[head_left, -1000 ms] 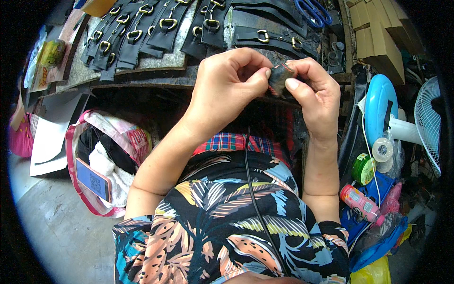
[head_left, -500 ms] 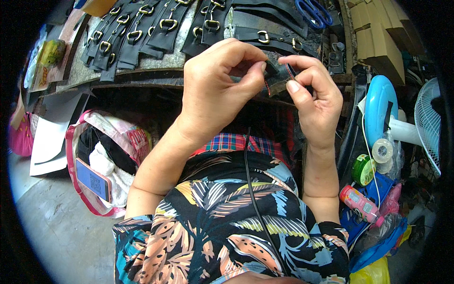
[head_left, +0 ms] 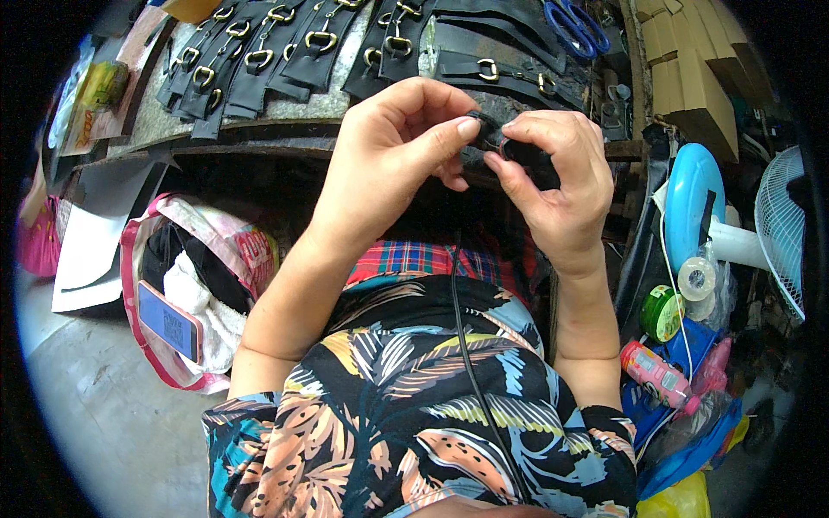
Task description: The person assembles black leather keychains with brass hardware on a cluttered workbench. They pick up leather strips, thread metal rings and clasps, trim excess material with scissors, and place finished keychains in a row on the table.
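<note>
My left hand (head_left: 389, 160) and my right hand (head_left: 553, 177) meet just in front of the workbench edge, both pinching one small black leather piece (head_left: 484, 138) between thumbs and fingertips. Most of the piece is hidden by my fingers. On the workbench (head_left: 332, 104) beyond them lie several black leather straps with brass buckles (head_left: 259, 52). More such straps (head_left: 484, 60) lie right behind my hands. Blue-handled scissors (head_left: 574, 22) rest at the far right of the bench.
A pink-trimmed bag (head_left: 186, 276) with a phone (head_left: 168, 321) stands on the floor at my left. At right are a blue and white fan (head_left: 717, 233), tape rolls (head_left: 663, 312), a pink bottle (head_left: 656, 375) and cardboard boxes (head_left: 691, 78).
Both hands have lifted slightly and turned the small black piece. The left thumb and forefinger now pinch its top, while the right fingers have closed over more of it.
</note>
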A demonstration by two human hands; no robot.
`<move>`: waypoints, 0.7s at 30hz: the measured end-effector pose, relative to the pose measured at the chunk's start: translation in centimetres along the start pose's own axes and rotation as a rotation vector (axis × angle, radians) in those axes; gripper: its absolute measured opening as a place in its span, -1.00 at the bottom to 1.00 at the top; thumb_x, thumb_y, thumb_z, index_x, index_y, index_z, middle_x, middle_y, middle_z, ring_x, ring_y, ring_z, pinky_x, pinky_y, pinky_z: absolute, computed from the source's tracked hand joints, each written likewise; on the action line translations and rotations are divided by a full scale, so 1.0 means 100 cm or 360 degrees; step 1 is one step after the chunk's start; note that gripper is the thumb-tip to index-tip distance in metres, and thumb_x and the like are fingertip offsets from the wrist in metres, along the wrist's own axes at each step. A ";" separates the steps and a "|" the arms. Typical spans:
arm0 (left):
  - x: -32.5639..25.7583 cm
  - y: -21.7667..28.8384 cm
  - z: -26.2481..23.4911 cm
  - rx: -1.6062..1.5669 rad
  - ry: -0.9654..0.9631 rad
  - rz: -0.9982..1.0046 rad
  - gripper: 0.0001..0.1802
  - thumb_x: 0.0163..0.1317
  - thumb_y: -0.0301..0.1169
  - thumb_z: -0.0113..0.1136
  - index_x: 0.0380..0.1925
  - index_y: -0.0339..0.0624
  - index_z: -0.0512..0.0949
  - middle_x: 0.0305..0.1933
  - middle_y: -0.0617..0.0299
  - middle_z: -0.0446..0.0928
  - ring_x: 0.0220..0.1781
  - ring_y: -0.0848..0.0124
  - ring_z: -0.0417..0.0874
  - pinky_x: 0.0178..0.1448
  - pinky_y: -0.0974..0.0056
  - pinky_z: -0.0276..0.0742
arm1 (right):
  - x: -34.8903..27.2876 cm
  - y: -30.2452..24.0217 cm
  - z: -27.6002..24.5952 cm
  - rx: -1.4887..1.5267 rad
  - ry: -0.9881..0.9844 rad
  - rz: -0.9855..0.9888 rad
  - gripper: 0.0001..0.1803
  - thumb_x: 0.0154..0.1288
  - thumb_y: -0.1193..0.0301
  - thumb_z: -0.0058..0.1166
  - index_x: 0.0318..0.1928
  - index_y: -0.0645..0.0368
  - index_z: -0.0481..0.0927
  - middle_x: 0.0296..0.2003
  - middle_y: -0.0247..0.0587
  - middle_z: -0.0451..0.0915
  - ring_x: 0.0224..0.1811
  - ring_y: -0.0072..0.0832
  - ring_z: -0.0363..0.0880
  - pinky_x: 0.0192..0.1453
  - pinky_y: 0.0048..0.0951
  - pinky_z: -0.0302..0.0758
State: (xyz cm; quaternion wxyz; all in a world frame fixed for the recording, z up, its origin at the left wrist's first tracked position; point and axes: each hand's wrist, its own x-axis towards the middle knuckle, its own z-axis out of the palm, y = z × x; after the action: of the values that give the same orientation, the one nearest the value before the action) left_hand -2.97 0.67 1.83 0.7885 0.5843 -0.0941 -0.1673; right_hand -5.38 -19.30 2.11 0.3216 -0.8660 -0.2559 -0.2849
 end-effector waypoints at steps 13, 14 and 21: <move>0.001 -0.011 -0.011 -0.0458 -0.0013 -0.0136 -0.81 0.38 -0.54 0.31 -0.06 -0.35 0.61 -0.25 0.12 0.69 -0.32 0.46 0.74 -0.23 0.28 0.84 | 0.001 -0.005 -0.003 0.0091 -0.0222 0.0065 -0.66 -0.01 0.46 0.49 -0.17 0.16 0.68 -0.14 -0.17 0.66 -0.06 -0.23 0.64 0.07 -0.25 0.51; 0.001 -0.011 -0.012 -0.0456 -0.0013 -0.0146 -0.82 0.37 -0.54 0.31 -0.06 -0.35 0.61 -0.25 0.12 0.69 -0.32 0.45 0.74 -0.23 0.27 0.84 | 0.002 -0.004 -0.002 0.0153 -0.0219 0.0075 -0.70 0.02 0.41 0.49 -0.21 0.14 0.69 -0.18 -0.20 0.66 -0.10 -0.24 0.64 0.05 -0.23 0.50; 0.000 -0.014 -0.008 -0.0543 -0.0026 -0.0184 -0.85 0.37 -0.53 0.32 -0.12 -0.35 0.63 -0.27 0.14 0.68 -0.34 0.45 0.75 -0.24 0.28 0.83 | 0.003 -0.007 0.003 0.0561 -0.0095 0.0549 -0.85 0.18 0.46 0.42 -0.30 0.24 0.70 -0.35 -0.19 0.71 -0.27 -0.36 0.69 -0.08 -0.38 0.57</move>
State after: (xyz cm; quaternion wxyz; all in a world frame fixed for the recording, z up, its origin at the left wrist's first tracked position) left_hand -2.88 1.01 0.28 0.8645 0.4451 -0.0370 -0.2307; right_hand -5.46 -18.52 2.39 0.5037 -0.8355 -0.1595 -0.1512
